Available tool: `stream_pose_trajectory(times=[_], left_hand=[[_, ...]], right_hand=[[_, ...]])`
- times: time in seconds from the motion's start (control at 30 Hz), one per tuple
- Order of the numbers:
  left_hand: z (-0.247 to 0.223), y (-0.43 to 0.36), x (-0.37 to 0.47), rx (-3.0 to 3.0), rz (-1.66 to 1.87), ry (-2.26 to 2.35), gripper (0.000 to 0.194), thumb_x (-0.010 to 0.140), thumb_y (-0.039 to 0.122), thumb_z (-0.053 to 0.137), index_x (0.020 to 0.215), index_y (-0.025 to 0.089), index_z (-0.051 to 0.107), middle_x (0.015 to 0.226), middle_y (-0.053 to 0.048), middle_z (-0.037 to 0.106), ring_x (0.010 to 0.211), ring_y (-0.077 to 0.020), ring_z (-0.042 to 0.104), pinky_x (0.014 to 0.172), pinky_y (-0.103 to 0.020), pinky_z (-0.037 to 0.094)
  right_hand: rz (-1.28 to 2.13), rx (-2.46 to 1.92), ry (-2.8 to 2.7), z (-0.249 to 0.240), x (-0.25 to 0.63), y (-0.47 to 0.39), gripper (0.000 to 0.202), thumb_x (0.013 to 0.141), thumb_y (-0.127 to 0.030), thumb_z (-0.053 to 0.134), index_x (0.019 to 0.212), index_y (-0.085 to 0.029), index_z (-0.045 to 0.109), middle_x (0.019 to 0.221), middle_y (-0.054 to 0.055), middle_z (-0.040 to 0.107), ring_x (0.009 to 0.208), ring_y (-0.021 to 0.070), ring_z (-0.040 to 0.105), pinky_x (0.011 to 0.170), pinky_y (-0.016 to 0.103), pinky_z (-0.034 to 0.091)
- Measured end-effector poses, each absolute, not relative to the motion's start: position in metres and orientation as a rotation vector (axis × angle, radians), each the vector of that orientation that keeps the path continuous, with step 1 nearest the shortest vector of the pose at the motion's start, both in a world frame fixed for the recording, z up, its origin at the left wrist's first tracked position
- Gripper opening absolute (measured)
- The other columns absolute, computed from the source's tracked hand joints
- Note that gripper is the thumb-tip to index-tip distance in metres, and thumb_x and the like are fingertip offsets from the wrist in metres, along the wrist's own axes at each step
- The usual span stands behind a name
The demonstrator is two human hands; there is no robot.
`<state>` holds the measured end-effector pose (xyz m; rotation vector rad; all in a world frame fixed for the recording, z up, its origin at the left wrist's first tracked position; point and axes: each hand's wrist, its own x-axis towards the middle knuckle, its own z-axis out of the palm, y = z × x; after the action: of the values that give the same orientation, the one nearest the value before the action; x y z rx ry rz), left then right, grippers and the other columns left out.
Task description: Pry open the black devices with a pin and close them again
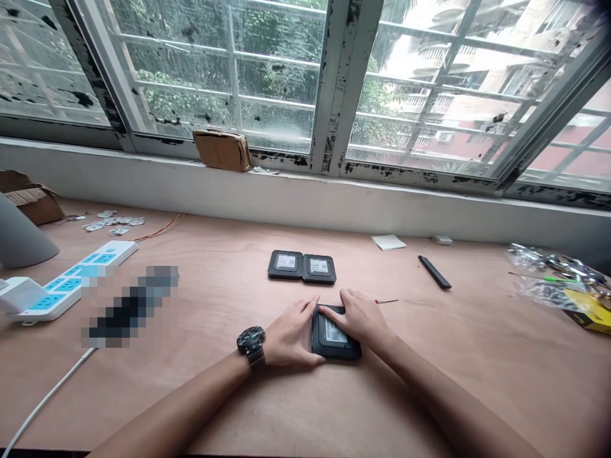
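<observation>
A black square device (337, 337) with a white label lies on the wooden table near the front. My left hand (293, 334), with a black watch on the wrist, is against its left edge, thumb at the lower corner and fingers at the upper one. Over its upper right part rests my right hand (360, 318), thumb across the top face and fingers bent over the far edge. Behind them, two similar black devices, one on the left (285, 264) and one on the right (319, 268), sit side by side with labels up.
A white power strip (71, 283) and a blurred-out item (133, 305) are on the left. A black bar (434, 272) and a small red-tipped tool (386, 301) lie right. Plastic bags (548, 289) and a yellow box (592, 312) sit far right.
</observation>
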<state>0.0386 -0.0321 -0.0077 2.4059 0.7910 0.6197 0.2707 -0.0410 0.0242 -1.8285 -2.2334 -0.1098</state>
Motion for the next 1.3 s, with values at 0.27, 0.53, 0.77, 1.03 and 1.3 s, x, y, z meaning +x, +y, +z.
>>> stream_pose_trajectory(times=[0.27, 0.53, 0.77, 1.03, 1.3], left_hand=[[-0.008, -0.032, 0.041, 2.397, 0.634, 0.818, 0.138, 0.059, 0.049, 0.091, 0.163, 0.018, 0.007, 0.159, -0.022, 0.033, 0.145, -0.0432, 0.035, 0.121, -0.057, 0.031], [-0.01, -0.03, 0.037, 2.416, 0.473, 0.893, 0.136, 0.06, 0.076, 0.082, 0.161, 0.012, 0.018, 0.165, -0.025, 0.021, 0.153, -0.0441, 0.018, 0.124, -0.06, 0.02], [-0.007, -0.034, 0.043, 2.406, 0.5, 0.927, 0.129, 0.065, 0.076, 0.08, 0.161, 0.014, 0.02, 0.163, -0.023, 0.029, 0.151, -0.0395, 0.028, 0.126, -0.059, 0.017], [-0.003, -0.036, 0.047, 2.373, 0.508, 0.963, 0.132, 0.059, 0.063, 0.086, 0.161, 0.011, 0.022, 0.162, -0.023, 0.032, 0.15, -0.0417, 0.03, 0.125, -0.057, 0.021], [-0.003, -0.035, 0.048, 2.355, 0.495, 0.985, 0.136, 0.054, 0.064, 0.089, 0.159, 0.007, 0.024, 0.161, -0.024, 0.032, 0.149, -0.0413, 0.031, 0.125, -0.054, 0.023]], right_hand=[[-0.007, -1.798, -2.233, 0.019, 0.275, -0.035, 0.064, 0.088, -0.084, 0.043, 0.079, -0.022, 0.059, 0.083, 0.009, 0.069, 0.077, 0.0247, 0.065, 0.066, 0.033, 0.039], [-0.037, -1.801, -2.205, 0.022, 0.274, -0.037, 0.059, 0.09, -0.08, 0.045, 0.078, -0.024, 0.056, 0.083, 0.007, 0.069, 0.075, 0.0237, 0.064, 0.064, 0.033, 0.037], [-0.143, -1.849, -2.197, 0.027, 0.273, -0.044, 0.054, 0.096, -0.073, 0.042, 0.075, -0.025, 0.053, 0.082, 0.009, 0.069, 0.079, 0.0262, 0.063, 0.065, 0.035, 0.038], [-0.161, -1.756, -2.223, 0.016, 0.277, -0.045, 0.052, 0.094, -0.073, 0.048, 0.081, -0.023, 0.057, 0.089, 0.01, 0.067, 0.089, 0.0295, 0.061, 0.076, 0.039, 0.043], [-0.081, -1.697, -2.208, 0.011, 0.281, -0.041, 0.053, 0.091, -0.075, 0.051, 0.078, -0.023, 0.056, 0.089, 0.009, 0.065, 0.09, 0.0289, 0.061, 0.076, 0.039, 0.046]])
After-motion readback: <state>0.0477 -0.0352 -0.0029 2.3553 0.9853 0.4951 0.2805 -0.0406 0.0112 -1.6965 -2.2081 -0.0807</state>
